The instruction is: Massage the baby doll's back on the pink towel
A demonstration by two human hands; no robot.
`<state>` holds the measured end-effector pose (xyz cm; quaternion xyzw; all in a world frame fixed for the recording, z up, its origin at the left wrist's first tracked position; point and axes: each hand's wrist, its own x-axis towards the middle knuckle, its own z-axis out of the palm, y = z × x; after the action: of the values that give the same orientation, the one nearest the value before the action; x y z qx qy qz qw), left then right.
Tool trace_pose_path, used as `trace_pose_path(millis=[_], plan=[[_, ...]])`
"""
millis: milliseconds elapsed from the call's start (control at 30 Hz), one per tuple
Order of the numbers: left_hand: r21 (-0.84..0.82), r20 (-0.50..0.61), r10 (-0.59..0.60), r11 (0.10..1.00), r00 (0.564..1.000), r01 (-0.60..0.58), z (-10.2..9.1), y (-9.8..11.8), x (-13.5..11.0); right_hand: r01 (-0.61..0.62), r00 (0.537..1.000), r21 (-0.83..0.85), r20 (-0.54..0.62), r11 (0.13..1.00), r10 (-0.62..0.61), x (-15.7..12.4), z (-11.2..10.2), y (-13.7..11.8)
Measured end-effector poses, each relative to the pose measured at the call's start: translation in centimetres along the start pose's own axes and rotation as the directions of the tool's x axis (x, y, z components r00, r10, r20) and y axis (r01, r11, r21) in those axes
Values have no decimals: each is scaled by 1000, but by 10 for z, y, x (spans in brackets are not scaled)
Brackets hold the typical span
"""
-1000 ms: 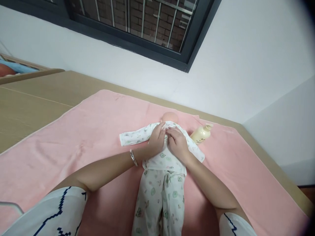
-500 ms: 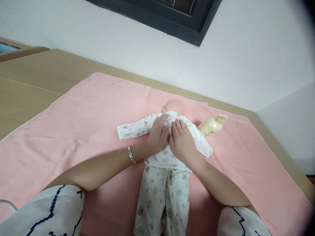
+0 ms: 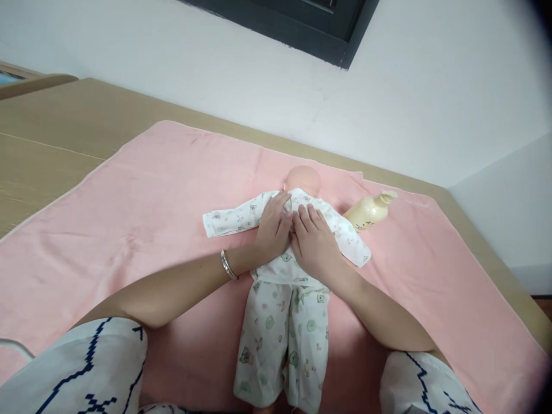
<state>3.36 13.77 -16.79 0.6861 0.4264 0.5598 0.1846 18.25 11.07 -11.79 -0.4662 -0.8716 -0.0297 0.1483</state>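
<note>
A baby doll [image 3: 303,178] lies on its back on a pink towel [image 3: 142,201], dressed in a white printed top [image 3: 233,215] and matching trousers [image 3: 282,345]. My left hand [image 3: 271,230] and my right hand [image 3: 314,242] lie flat side by side on the doll's chest, fingers pointing toward its head and pressing the front of the top. Neither hand grips anything. A silver bangle [image 3: 227,265] sits on my left wrist.
A cream pump bottle [image 3: 368,210] lies on its side on the towel just right of the doll's shoulder. The towel covers a light wooden table [image 3: 52,149] that meets a white wall. A dark window frame [image 3: 302,23] runs along the top.
The view tilted down, so the window slid out of the top. My fingers went from pinching the top near the collar to lying flat on the chest.
</note>
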Motion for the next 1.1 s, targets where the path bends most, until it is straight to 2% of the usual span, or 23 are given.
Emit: trace_pose_path(millis=[67, 167, 300, 400, 533, 667, 767, 833, 900, 1000, 1100], plan=[[2, -2, 3, 1000, 1000, -3, -1, 1, 0, 44, 999, -29, 28, 999, -43, -2, -3, -3], [6, -9, -15, 1000, 1000, 16, 1, 0, 0, 42, 997, -7, 72, 999, -41, 9, -5, 9], [7, -23, -17, 1000, 1000, 17, 3, -3, 0, -94, 992, 50, 84, 994, 90, 20, -2, 23], [19, -19, -20, 1000, 1000, 20, 3, -3, 0, -151, 988, 1, 15, 989, 151, 8, -2, 9], [28, -10, -8, 1000, 1000, 9, 1, -2, 0, -40, 999, -42, -15, 998, 40, -8, -5, -9], [17, -6, -5, 1000, 1000, 5, 2, -4, 0, 31, 997, 54, 74, 998, -35, 9, -5, 12], [16, -9, -3, 1000, 1000, 3, 3, -6, 0, -85, 994, 107, 75, 991, 78, 21, -2, 25], [22, -11, 0, 1000, 1000, 0, 3, -6, 0, -205, 979, 85, 9, 975, 205, 17, 0, 19], [31, -12, 0, 1000, 1000, 1, 2, -5, -1, -236, 970, 45, -44, 971, 238, 5, 1, 4], [40, -6, 6, 999, 1000, -5, 1, -3, -1, -94, 995, 6, -15, 996, 94, -12, -1, -17], [49, 1, 8, 999, 1000, -8, 0, -3, 0, 38, 998, 38, 48, 999, -39, -9, -3, -13]])
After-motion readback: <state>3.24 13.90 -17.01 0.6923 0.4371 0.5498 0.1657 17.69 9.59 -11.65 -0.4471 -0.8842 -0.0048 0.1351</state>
